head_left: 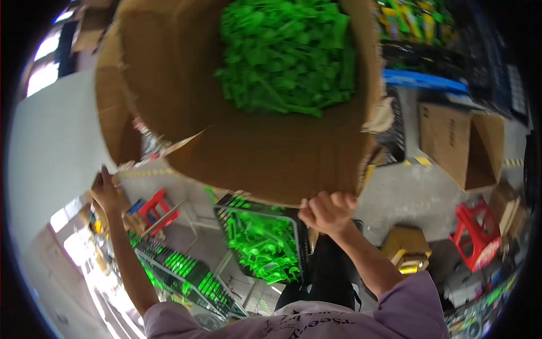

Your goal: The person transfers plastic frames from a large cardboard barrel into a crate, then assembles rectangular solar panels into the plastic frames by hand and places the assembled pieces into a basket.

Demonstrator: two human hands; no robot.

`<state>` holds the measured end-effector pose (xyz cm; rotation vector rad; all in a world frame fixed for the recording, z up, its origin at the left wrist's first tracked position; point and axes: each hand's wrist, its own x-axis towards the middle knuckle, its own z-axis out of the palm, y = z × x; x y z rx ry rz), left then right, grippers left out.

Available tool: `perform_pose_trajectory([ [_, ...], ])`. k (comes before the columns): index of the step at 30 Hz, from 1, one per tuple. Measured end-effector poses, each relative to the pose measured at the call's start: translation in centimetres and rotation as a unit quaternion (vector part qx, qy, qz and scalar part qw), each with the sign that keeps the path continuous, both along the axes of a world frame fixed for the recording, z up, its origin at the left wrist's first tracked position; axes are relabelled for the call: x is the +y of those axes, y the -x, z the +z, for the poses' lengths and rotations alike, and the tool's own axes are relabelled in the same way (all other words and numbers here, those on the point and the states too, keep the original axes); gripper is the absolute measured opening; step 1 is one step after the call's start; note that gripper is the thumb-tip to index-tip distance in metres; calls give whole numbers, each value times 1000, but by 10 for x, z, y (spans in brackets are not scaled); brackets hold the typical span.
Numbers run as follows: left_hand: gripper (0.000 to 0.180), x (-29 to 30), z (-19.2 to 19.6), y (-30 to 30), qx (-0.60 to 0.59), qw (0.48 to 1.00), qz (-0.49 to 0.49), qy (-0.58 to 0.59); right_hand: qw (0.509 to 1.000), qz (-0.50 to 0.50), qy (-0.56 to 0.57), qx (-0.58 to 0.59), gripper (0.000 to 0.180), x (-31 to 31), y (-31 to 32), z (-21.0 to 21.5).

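Concrete floor (418,192) — red stools (477,234), hands (327,212) gripping carton (271,152)

One head-worn fisheye view looks steeply down, very close on a raised cardboard box (248,141) (edges bending at the rim), the floor (412,192) well below.

Both arms raised: left hand (105,191) gripping high at the far left, right hand (326,212) fisted shut, fingers curled.
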<state>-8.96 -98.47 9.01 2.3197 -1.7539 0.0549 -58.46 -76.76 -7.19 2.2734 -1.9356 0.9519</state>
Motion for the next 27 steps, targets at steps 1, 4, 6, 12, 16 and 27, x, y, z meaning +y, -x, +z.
perform_pose_trajectory([
  [1,34,-24,-14,61,-7,994,-107,-3,1000,-13,-7,9,20,6,0,-4],
  [4,33,-71,-94,265,-79,929,-336,-136,999,-33,-21,-12,17,28,6,-22],
  [6,58,-92,-158,332,58,904,-355,-229,999,-32,-5,-24,17,38,5,-29],
  [12,124,-100,-388,397,77,863,-299,-400,996,-16,67,59,36,69,-1,-53],
  [16,139,-36,-490,419,-94,794,-348,-489,997,-18,24,73,32,78,6,-46],
  [27,123,-87,-479,413,-259,528,-535,-606,998,-25,-29,55,26,67,4,-44],
])
